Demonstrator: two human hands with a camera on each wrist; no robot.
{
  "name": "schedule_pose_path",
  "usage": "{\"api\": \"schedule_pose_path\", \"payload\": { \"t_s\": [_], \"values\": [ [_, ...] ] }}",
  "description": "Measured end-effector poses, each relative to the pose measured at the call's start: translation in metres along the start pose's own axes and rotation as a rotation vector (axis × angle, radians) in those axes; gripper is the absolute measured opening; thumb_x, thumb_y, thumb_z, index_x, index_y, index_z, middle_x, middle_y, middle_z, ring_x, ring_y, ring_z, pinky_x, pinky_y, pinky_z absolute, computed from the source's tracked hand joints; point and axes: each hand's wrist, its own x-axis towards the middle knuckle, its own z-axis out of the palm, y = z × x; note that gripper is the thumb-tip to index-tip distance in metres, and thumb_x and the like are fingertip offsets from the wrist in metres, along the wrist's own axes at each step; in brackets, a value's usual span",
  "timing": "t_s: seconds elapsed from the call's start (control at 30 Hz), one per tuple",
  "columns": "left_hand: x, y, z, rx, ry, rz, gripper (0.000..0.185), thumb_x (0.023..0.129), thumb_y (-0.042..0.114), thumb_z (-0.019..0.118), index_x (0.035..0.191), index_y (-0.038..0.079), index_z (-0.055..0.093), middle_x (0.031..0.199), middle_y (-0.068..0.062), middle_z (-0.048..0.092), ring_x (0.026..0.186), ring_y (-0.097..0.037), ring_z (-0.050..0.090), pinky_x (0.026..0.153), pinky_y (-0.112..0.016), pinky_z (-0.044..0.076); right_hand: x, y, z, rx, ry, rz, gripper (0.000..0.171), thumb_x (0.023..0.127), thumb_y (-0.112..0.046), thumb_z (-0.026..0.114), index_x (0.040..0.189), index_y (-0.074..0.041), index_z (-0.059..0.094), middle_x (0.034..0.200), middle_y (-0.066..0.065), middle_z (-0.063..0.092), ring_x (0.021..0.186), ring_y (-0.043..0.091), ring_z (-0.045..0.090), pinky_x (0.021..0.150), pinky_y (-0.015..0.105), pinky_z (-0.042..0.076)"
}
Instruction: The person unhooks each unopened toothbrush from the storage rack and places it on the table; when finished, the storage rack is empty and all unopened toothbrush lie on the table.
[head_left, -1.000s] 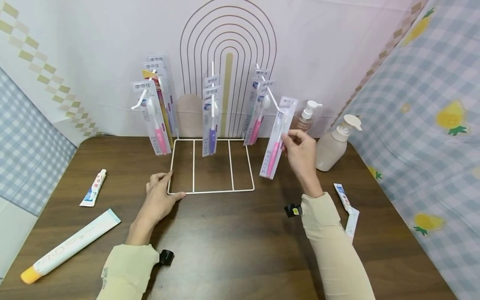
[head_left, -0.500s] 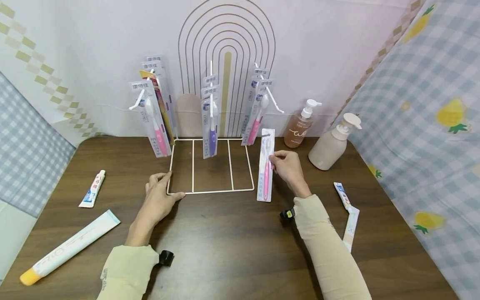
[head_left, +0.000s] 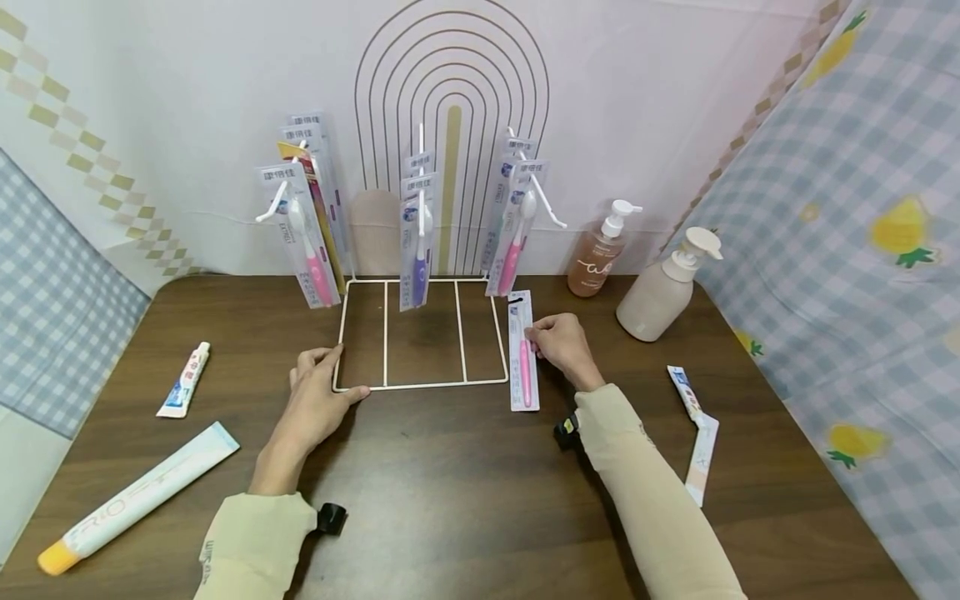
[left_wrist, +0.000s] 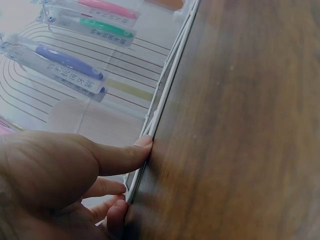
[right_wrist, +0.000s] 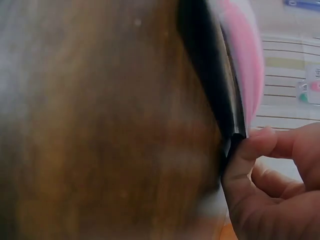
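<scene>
My left hand (head_left: 318, 402) grips the front left corner of a white wire display rack (head_left: 423, 385), thumb on the front wire and fingers at the side. Between right thumb and fingers, my right hand (head_left: 562, 343) pinches the edge of a packaged pink toothbrush (head_left: 525, 375), low over the table just right of the rack's base. In the right wrist view its pink handle (right_wrist: 250, 60) looms close. More packaged toothbrushes hang on the rack's three hooks: a pink one (head_left: 320, 279) at left, a purple one (head_left: 419, 279) in the middle, another pink one (head_left: 512, 262) at right.
Behind my right hand stand an amber pump bottle (head_left: 595, 265) and a beige pump bottle (head_left: 656, 298). A small toothpaste tube (head_left: 183, 382) and a large white tube (head_left: 146, 493) lie at left. Another small tube (head_left: 684, 392) touches a flat pale packet (head_left: 702, 458) at right.
My right hand has drawn the packaged pink toothbrush off the right hook and carried it down and left to the tabletop beside the rack. The left hand keeps its hold on the corner.
</scene>
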Motion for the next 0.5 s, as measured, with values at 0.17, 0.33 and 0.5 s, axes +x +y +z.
{"api": "schedule_pose_path", "payload": {
  "t_s": [0.17,0.33,0.5],
  "values": [
    [0.0,-0.002,0.001,0.003,0.005,0.006,0.089,0.105,0.02,0.082,0.176,-0.007,0.034,0.176,-0.035,0.027,0.154,-0.058,0.028,0.128,-0.075,0.034,0.033,0.03,0.005,0.013,0.002,0.032,0.017,0.099,-0.014,0.079,0.093,-0.002,0.089,0.066,-0.002,0.075,0.057,0.009,0.066,0.054,0.024,0.054],
    [0.0,0.001,0.0,0.006,0.002,0.002,0.09,0.105,0.02,0.083,0.176,-0.007,0.034,0.176,-0.035,0.028,0.154,-0.058,0.028,0.129,-0.075,0.033,0.064,0.063,0.01,0.001,0.011,0.059,0.016,0.096,-0.021,0.085,0.084,-0.012,0.09,0.07,0.002,0.082,0.058,0.011,0.074,0.054,0.027,0.059],
    [-0.001,0.003,0.0,0.007,0.009,0.002,0.092,0.104,0.023,0.085,0.175,-0.007,0.036,0.174,-0.036,0.029,0.154,-0.059,0.028,0.129,-0.074,0.033,0.071,0.07,0.015,0.043,0.022,0.105,0.013,0.094,-0.019,0.088,0.087,-0.01,0.09,0.074,0.005,0.084,0.06,0.012,0.075,0.056,0.028,0.063]
  ]
}}
